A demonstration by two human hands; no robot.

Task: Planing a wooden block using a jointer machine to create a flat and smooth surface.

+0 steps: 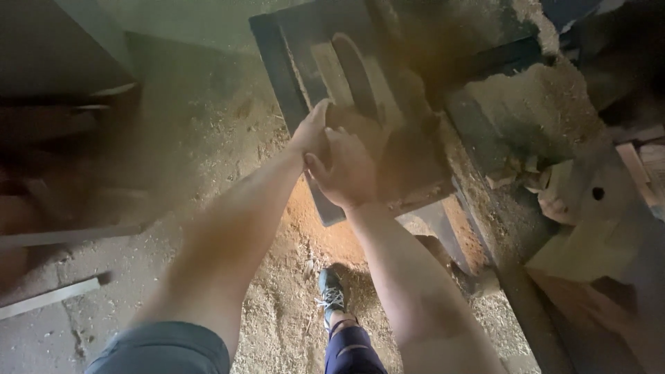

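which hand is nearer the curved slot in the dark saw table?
Left. The left hand sits at the lower-left edge of the curved slot in the saw table. The right hand is just below the left, farther from the slot; both press together on something blurred.

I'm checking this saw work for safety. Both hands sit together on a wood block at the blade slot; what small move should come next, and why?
Probably draw both hands back a little. The left hand and right hand press the block right beside the blade slot, leaving the fingers close to it.
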